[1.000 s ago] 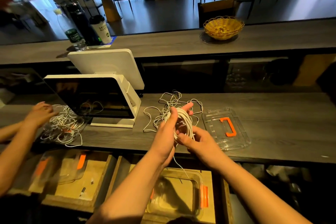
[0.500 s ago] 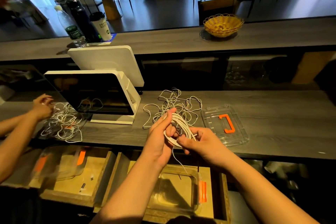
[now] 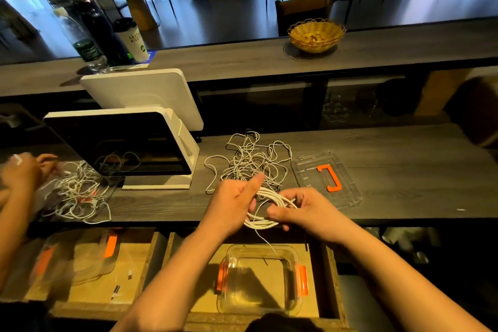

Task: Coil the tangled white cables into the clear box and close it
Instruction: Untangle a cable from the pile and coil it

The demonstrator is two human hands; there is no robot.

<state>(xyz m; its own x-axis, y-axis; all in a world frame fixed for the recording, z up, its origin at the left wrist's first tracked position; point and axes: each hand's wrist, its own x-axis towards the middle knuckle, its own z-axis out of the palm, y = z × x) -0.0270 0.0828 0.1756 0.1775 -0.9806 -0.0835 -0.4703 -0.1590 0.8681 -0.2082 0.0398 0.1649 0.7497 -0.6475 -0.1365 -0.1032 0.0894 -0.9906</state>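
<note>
**Both hands holding a partly wound coil of white cable**

Left hand (image 3: 234, 206) grips the left side of the coil (image 3: 265, 209), its fingers curled around the strands and its thumb raised toward the far side. Right hand (image 3: 304, 210) holds the coil's right side, fingers bent over the loops and thumb under them. The coil is held above the near edge of the dark counter (image 3: 404, 175), and one loose strand hangs from it toward the clear box (image 3: 260, 279). This box, with an orange latch on its left and right sides, sits open in a wooden drawer (image 3: 327, 277) below the counter, directly near the hands. Beyond the coil, the remaining tangled white cables (image 3: 250, 162) lie spread on the counter. Just right of the tangle rests the clear lid (image 3: 327, 179) with its orange handle. To the left stands a white point-of-sale terminal (image 3: 126, 143). At far left, another person's hand (image 3: 23, 171) touches a second heap of white cables (image 3: 75, 194). On the upper ledge sits a wicker basket (image 3: 316, 35).
</note>
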